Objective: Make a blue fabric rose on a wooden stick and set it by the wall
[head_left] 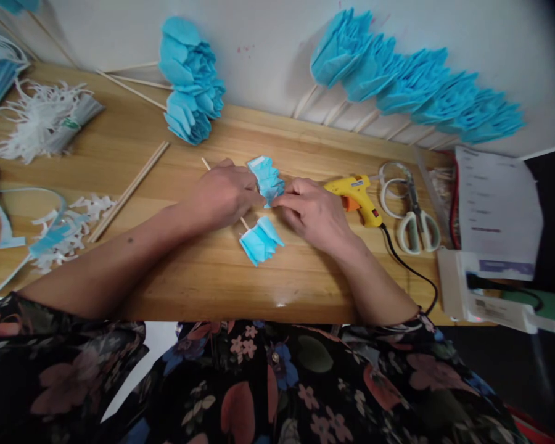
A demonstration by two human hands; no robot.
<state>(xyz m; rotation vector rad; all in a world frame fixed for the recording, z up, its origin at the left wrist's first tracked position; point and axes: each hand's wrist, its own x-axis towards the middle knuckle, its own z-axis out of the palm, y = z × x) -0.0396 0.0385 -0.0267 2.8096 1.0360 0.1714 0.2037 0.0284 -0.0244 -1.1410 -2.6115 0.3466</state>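
My left hand [224,192] and my right hand [314,209] are close together over the table, fingertips pinched on a small bunch of layered blue fabric petals [269,177]. A thin wooden stick [206,163] passes under my left hand; its middle is hidden. Near its lower end lies a second blue petal cluster [261,242], just below my fingers. Whether my left hand also grips the stick is covered by the fingers. Right of my right hand rests a yellow hot glue gun [361,196] with an orange trigger.
Finished blue flowers on sticks [411,80] lean against the wall, with more flowers [192,80] at back left. Scissors [416,216], tape [393,185] and a power strip [485,302] are at right. Loose sticks [129,191], white scraps [95,206] and bundled white strips [41,117] lie left.
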